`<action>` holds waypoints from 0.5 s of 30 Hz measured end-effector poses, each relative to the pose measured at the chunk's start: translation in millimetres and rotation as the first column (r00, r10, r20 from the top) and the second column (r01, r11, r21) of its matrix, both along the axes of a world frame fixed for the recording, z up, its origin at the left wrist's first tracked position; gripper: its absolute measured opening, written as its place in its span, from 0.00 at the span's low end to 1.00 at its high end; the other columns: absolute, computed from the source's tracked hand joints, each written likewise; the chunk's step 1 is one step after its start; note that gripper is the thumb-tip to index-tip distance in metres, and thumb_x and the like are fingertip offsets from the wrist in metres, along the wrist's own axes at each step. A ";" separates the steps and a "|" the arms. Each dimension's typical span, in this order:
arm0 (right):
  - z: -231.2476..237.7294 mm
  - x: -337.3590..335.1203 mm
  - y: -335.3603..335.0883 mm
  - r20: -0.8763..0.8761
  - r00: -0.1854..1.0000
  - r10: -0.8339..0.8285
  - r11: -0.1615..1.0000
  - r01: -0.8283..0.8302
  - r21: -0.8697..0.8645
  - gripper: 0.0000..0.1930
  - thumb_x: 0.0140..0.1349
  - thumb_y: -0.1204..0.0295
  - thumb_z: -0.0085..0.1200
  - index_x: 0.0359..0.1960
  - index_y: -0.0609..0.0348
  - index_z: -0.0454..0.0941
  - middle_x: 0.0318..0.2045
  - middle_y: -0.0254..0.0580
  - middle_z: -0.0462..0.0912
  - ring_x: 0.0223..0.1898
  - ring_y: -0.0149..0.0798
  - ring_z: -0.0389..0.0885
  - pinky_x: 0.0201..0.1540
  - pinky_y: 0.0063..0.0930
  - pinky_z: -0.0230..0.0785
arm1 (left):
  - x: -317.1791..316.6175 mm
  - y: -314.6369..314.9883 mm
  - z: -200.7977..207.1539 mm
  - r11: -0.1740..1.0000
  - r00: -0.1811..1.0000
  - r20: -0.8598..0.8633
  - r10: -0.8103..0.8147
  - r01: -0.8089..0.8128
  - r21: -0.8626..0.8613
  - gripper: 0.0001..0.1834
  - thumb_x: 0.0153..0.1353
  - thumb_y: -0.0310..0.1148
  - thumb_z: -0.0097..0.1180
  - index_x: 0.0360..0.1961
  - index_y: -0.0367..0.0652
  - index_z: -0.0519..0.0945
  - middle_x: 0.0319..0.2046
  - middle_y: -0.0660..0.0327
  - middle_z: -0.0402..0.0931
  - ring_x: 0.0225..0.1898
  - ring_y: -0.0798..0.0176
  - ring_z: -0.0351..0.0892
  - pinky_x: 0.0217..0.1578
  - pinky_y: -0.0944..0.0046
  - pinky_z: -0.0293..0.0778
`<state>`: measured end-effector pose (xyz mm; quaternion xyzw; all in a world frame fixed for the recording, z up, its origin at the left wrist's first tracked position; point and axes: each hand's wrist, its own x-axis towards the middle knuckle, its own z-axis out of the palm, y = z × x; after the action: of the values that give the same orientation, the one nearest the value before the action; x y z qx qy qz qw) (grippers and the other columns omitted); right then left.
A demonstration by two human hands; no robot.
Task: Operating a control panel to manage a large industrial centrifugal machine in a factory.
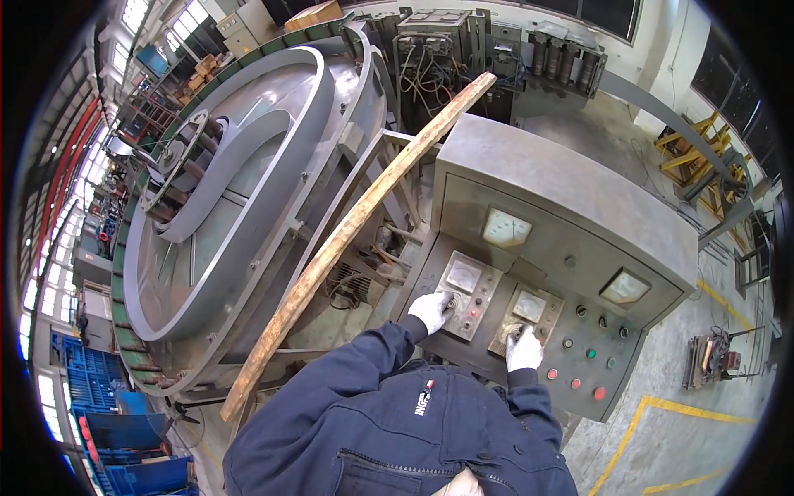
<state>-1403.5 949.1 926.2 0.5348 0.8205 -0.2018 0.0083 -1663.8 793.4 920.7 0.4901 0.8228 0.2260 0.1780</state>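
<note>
Touching console [571, 194]: gloved left hand [431, 312] is resting bent fingers on left control plate [474, 302], gloved right hand [524, 349] likewise on right control plate [523, 321]; can't tell if either is gripping. Plates' long axes are running lower-left to upper-right, meters [465, 274] pointing away from wearer.

White is worn on left hand [430, 312] and right hand [523, 350]; navy is shown by the jacket [372, 417], grey by the console [571, 186], red and green by its buttons [600, 393], mottled tan by the pole [357, 217]!
</note>
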 end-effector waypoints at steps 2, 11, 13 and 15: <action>0.9 0.1 -0.9 -0.005 1.000 -0.005 1.000 0.005 -0.019 0.21 0.65 0.56 0.68 0.53 0.52 0.80 0.40 0.56 0.91 0.44 0.61 0.91 0.50 0.54 0.83 | -0.1 -1.6 -1.3 1.000 1.000 -0.003 -0.001 0.001 -0.003 0.18 0.65 0.41 0.64 0.52 0.44 0.84 0.44 0.46 0.87 0.46 0.38 0.87 0.48 0.42 0.82; -5.9 0.7 -3.6 -0.047 0.998 0.048 0.998 -0.045 0.053 0.20 0.66 0.57 0.67 0.52 0.54 0.80 0.41 0.55 0.91 0.45 0.60 0.90 0.51 0.54 0.83 | -4.2 -1.5 3.6 1.000 0.999 0.014 -0.029 0.029 -0.010 0.20 0.66 0.42 0.63 0.55 0.42 0.83 0.45 0.45 0.86 0.48 0.38 0.87 0.50 0.45 0.82; -9.4 1.3 -6.0 -0.053 0.997 0.061 0.998 -0.060 0.019 0.23 0.68 0.56 0.65 0.54 0.59 0.77 0.42 0.57 0.90 0.46 0.61 0.90 0.52 0.56 0.82 | -6.3 -1.5 -1.4 1.000 1.000 0.010 -0.021 0.021 -0.003 0.19 0.66 0.41 0.62 0.54 0.43 0.83 0.45 0.45 0.86 0.48 0.38 0.86 0.50 0.45 0.82; -17.5 11.9 -8.1 -0.057 0.996 0.062 0.997 -0.059 0.051 0.24 0.69 0.56 0.64 0.55 0.63 0.76 0.43 0.59 0.89 0.45 0.62 0.90 0.51 0.57 0.82 | -1.9 5.1 9.1 0.997 1.000 0.009 -0.011 0.011 -0.074 0.18 0.66 0.40 0.63 0.53 0.43 0.84 0.43 0.45 0.87 0.48 0.38 0.87 0.49 0.45 0.83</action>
<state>-1391.6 941.0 908.8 0.5036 0.8410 -0.1965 -0.0228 -1665.8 798.5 929.8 0.4868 0.8271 0.1966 0.2008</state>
